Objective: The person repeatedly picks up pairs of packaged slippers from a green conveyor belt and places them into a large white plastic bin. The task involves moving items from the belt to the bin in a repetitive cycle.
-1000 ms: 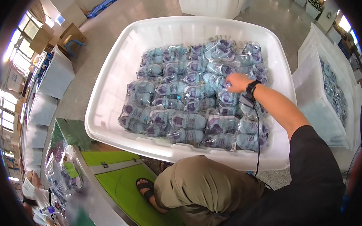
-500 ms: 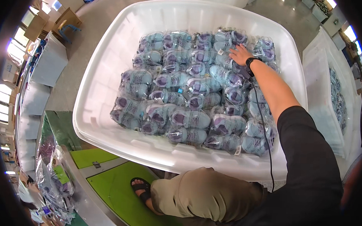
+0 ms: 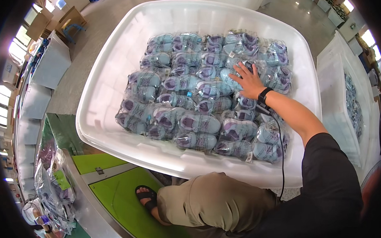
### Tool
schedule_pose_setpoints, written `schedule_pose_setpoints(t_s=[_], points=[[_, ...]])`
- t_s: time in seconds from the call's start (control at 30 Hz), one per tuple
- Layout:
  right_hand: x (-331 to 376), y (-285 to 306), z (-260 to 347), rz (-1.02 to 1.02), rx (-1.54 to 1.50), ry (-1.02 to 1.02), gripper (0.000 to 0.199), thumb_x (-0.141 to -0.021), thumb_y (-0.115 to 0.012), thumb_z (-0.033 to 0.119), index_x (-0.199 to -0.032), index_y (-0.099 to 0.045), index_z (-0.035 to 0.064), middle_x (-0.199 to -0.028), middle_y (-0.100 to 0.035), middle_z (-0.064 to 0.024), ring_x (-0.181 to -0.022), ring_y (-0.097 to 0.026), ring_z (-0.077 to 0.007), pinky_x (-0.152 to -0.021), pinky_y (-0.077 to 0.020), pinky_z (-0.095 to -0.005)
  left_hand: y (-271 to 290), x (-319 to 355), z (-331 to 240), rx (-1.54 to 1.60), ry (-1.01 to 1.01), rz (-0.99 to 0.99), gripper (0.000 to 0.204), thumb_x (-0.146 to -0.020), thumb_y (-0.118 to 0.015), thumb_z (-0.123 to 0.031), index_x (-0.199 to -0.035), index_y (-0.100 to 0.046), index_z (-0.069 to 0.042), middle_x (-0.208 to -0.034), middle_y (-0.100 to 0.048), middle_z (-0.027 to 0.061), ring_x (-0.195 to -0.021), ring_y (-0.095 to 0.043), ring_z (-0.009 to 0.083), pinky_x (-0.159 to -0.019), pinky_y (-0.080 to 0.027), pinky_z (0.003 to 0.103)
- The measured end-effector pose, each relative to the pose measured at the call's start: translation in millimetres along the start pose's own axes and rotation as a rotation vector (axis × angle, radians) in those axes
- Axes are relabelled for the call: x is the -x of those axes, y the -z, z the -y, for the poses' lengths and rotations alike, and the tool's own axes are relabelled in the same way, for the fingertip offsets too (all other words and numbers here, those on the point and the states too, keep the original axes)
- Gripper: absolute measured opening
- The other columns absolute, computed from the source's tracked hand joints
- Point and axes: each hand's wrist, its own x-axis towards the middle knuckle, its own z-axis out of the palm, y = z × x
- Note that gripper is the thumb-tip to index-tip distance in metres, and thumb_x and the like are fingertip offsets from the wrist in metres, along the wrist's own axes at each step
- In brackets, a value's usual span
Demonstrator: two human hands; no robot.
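My right hand (image 3: 248, 82) lies palm down on the bagged shoes (image 3: 200, 124), its fingers spread. It is over the right-middle part of the layer, and its palm hides some of the pairs. Light blue and purple, the shoes are packed in clear plastic bags, in rows inside a large white plastic tub (image 3: 100, 80). A black band with a small device and a cable (image 3: 282, 164) is on my right wrist. My left hand is out of view.
To the right stands another white tub (image 3: 332, 82) with similar bagged shoes. A metal-edged bench with green panels (image 3: 129, 196) is at the lower left, with bagged items (image 3: 54, 185) on it. Part of another person (image 3: 42, 223) shows beyond. White bins (image 3: 52, 64) line the left.
My right hand has moved nearer to me, from the far right rows toward the middle right of the shoes. The far right pairs it covered are visible now.
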Motion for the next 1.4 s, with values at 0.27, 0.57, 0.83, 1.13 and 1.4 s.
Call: schedule_pose_setpoints(t_s=[0.27,0.57,0.83,1.13,1.4], points=[[-18.9,-2.9,-43.3,0.132,-0.114,0.357,0.073,-0.079,-0.076,0.017,-0.142,-0.041,0.0188,-0.151,-0.034,0.0002,-0.146,-0.021,-0.0241,-0.109,-0.0264,-0.0663,-1.8,0.8,1.7,-0.086,-0.071,-0.009,0.025,-0.095,-0.062,-0.015,-0.118,-0.057,-0.006,-0.083,-0.064,0.0052,-0.060,-0.052,0.0066,-0.047,-0.036,0.016],[-24.9,-13.2,-47.2,0.037,-0.077,0.440,0.066,-0.082,-0.071,0.014,-0.141,-0.041,0.0169,-0.153,-0.032,0.0006,-0.145,-0.022,-0.0249,-0.113,-0.0232,-0.0632,-15.0,10.0,-8.4,-0.132,-0.050,-0.045,0.023,-0.095,-0.062,-0.015,-0.114,-0.058,-0.003,-0.077,-0.062,0.0052,-0.054,-0.046,0.0058,-0.048,-0.035,0.016],[-28.6,-23.4,-40.9,0.104,-0.047,0.382,0.072,-0.075,-0.066,0.008,-0.142,-0.040,0.0069,-0.148,-0.038,-0.0134,-0.143,-0.027,-0.0361,-0.113,-0.0295,-0.0502,-2.7,-5.7,-2.6,-0.076,-0.034,-0.018,0.023,-0.092,-0.062,-0.012,-0.109,-0.059,0.002,-0.090,-0.067,0.0120,-0.065,-0.059,0.0096,-0.050,-0.045,0.020],[-63.7,20.4,42.6,-0.301,-0.462,0.252,0.039,-0.079,-0.063,0.006,-0.118,-0.056,0.0023,-0.147,-0.040,-0.0144,-0.138,-0.036,-0.0341,-0.111,-0.0302,-0.0464,-1.2,-1.8,4.8,0.248,-0.131,0.127,0.017,-0.094,-0.060,-0.004,-0.110,-0.061,0.003,-0.089,-0.066,0.0051,-0.068,-0.056,0.0049,-0.053,-0.043,0.017],[56.8,303.2,294.7,-0.025,-1.104,0.870,0.035,-0.078,-0.064,0.005,-0.113,-0.061,0.0037,-0.123,-0.056,-0.0103,-0.111,-0.056,-0.0211,-0.087,-0.0479,-0.0315,1.3,-4.9,-14.3,0.211,0.015,0.092,0.017,-0.094,-0.061,-0.011,-0.106,-0.063,0.001,-0.080,-0.063,0.0017,-0.064,-0.057,0.0043,-0.049,-0.043,0.018]])
